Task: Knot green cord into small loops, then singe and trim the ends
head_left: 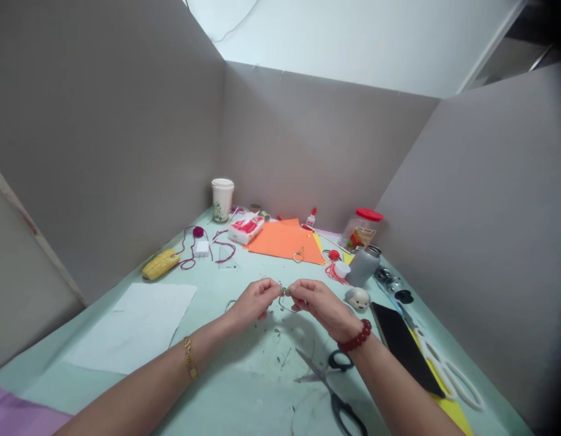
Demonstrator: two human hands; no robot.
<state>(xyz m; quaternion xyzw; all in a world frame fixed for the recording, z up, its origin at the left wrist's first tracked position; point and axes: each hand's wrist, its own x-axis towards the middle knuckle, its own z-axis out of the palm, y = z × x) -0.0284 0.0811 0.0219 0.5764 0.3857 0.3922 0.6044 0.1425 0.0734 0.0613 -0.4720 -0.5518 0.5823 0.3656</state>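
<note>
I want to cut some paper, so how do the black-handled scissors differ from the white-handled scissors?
The black-handled scissors lie with blades spread open, near the right hand, which pinches a small green piece; the white-handled scissors appear closed, by the right wall on yellow paper. The white-handled pair looks longer. Both lie flat on the table, untouched.

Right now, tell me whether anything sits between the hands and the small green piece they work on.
Nothing visible does. The left hand and right hand both pinch the small green piece above the table. The scissors lie nearer the person, clear of it.
</note>
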